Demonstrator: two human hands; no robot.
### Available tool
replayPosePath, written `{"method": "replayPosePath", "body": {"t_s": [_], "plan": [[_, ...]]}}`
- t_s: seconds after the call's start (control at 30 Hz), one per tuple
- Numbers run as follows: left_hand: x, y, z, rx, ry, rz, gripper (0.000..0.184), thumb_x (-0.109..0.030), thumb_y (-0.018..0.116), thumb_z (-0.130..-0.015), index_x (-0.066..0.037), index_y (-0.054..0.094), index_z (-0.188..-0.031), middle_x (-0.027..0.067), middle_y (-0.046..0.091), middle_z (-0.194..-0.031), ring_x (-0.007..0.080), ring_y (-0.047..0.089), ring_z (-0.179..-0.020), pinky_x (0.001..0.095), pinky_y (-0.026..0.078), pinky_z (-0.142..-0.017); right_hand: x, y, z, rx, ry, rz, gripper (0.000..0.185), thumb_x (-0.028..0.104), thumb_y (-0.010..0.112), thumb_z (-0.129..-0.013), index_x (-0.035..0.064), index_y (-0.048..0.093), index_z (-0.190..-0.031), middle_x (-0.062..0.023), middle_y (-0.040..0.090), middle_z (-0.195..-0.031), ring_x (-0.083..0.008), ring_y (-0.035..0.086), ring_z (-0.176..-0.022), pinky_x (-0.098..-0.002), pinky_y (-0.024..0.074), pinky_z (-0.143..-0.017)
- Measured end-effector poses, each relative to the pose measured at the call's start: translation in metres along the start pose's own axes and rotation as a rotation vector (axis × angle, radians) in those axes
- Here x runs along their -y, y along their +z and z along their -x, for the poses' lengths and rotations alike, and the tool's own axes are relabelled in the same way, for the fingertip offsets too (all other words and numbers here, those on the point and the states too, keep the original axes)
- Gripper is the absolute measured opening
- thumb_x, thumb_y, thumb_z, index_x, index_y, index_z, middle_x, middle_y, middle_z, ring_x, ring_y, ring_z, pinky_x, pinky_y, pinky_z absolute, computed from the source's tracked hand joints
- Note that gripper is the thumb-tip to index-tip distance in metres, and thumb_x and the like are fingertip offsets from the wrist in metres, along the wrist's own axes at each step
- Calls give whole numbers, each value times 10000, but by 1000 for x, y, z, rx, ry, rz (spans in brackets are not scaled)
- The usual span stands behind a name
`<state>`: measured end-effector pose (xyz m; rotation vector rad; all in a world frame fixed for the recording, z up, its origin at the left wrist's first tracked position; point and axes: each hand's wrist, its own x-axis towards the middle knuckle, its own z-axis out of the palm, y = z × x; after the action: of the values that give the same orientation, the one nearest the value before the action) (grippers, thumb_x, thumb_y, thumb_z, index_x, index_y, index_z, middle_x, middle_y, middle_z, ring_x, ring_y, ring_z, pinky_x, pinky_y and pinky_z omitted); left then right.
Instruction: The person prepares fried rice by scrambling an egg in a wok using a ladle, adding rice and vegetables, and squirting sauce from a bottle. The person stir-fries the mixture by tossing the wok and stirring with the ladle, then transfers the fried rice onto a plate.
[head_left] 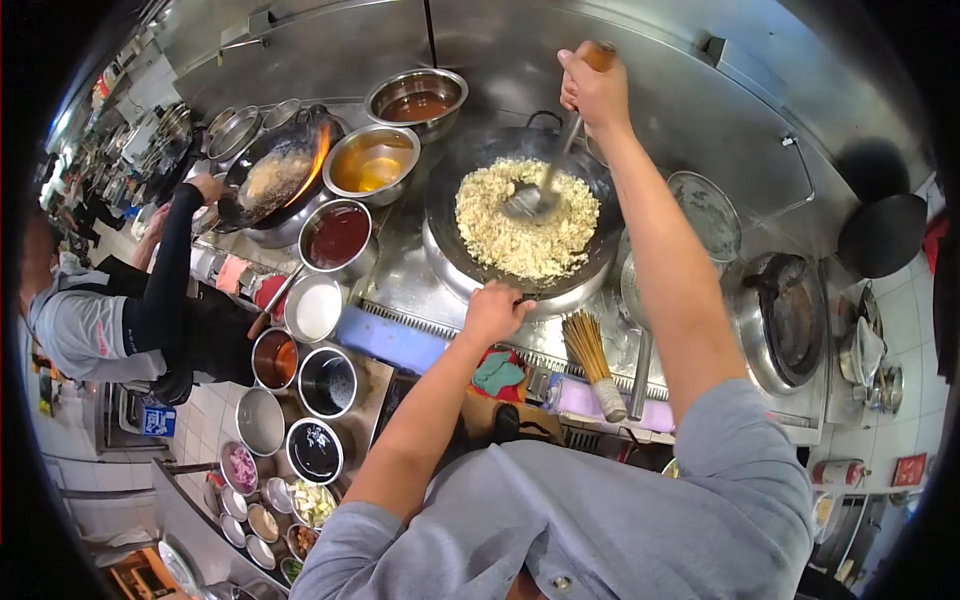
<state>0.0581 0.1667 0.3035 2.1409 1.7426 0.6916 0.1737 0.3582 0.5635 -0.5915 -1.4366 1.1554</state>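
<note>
Gripping the ladle (pixel 532 205) by its handle, here's the right hand (pixel 594 92), high above the wok (pixel 442 200), scoop end down in the rice (pixel 535 243) inside it! The left hand (pixel 493 312) clasps the wok's near edge, a brush (pixel 592 355) lying to its right

Between the left forearm (pixel 425 420) and the right forearm (pixel 670 240) I see open air over the near right part of the wok (pixel 443 190), but the ladle (pixel 532 204), slanting up to the right hand (pixel 597 95), obstructs the far side, and the left hand (pixel 497 312) occupies the near rim. Leftward I could follow the bare steel counter (pixel 402 255), hemmed in by the amber-liquid bowl (pixel 400 186) and red-sauce bowl (pixel 366 262). Rightward, the forearm and upright-bristled brush (pixel 590 350) crowd my way.
</note>
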Motion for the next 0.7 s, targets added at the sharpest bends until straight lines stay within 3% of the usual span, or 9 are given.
{"method": "replayPosePath", "body": {"t_s": [0.07,0.1,0.23,0.3,0.4,0.43,0.57,0.63,0.7], "plan": [[1,1,-1,-3,15,-7,370,-431,627,-872,-73,703,-820,107,674,-835,304,617,-930,480,473,-792,-12,9,19,-57,-211,-131,311,87,597,-922,110,419,-668,22,392,-507,-89,363,-400,-275,308,-393],[-2,-3,1,6,19,-15,367,-420,640,-869,-62,700,-811,117,669,-815,313,616,-907,464,477,-777,-33,12,29,40,-149,-206,284,99,616,-916,103,457,-680,26,397,-505,-89,377,-407,-267,304,-388],[-1,-3,1,14,55,25,373,-408,654,-866,-43,695,-797,137,660,-775,332,616,-860,456,483,-760,-19,-40,-13,-17,46,-42,255,138,651,-892,120,497,-689,43,454,-533,-67,415,-404,-263,327,-379],[5,-1,-2,-7,73,21,376,-406,654,-865,-40,691,-789,140,655,-761,338,614,-851,460,483,-760,-8,-75,-28,-223,-46,-41,276,127,650,-892,119,480,-674,45,443,-527,-68,391,-397,-263,280,-364],[9,4,4,-13,94,36,381,-403,658,-862,-35,678,-766,146,648,-741,350,611,-834,466,483,-755,-34,-54,9,-156,-174,-47,300,112,605,-924,120,417,-690,47,377,-529,-62,345,-408,-250,265,-391],[10,3,0,-29,101,50,384,-401,661,-859,-33,671,-750,148,646,-734,354,610,-827,468,482,-751,-26,-46,9,-16,-59,-86,300,101,589,-924,122,402,-690,27,383,-526,-76,346,-404,-257,276,-394],[2,-3,1,-18,74,24,377,-387,677,-845,-37,648,-706,152,638,-718,360,607,-799,469,484,-716,-15,-18,-26,-57,-25,-55,305,112,595,-919,118,400,-686,15,384,-526,-90,350,-400,-265,281,-391],[5,1,3,-19,58,31,375,-390,675,-845,-44,649,-704,144,637,-714,356,607,-805,470,483,-716,-36,-23,-20,-181,-255,-192,303,129,611,-912,113,405,-692,12,390,-527,-100,370,-412,-271,304,-407],[3,-4,1,-12,58,-17,370,-404,661,-852,-67,656,-699,114,644,-719,329,614,-824,464,468,-737,-38,-28,-9,-71,-94,-171,317,140,621,-905,113,401,-679,11,385,-526,-103,374,-422,-274,313,-419]]}}
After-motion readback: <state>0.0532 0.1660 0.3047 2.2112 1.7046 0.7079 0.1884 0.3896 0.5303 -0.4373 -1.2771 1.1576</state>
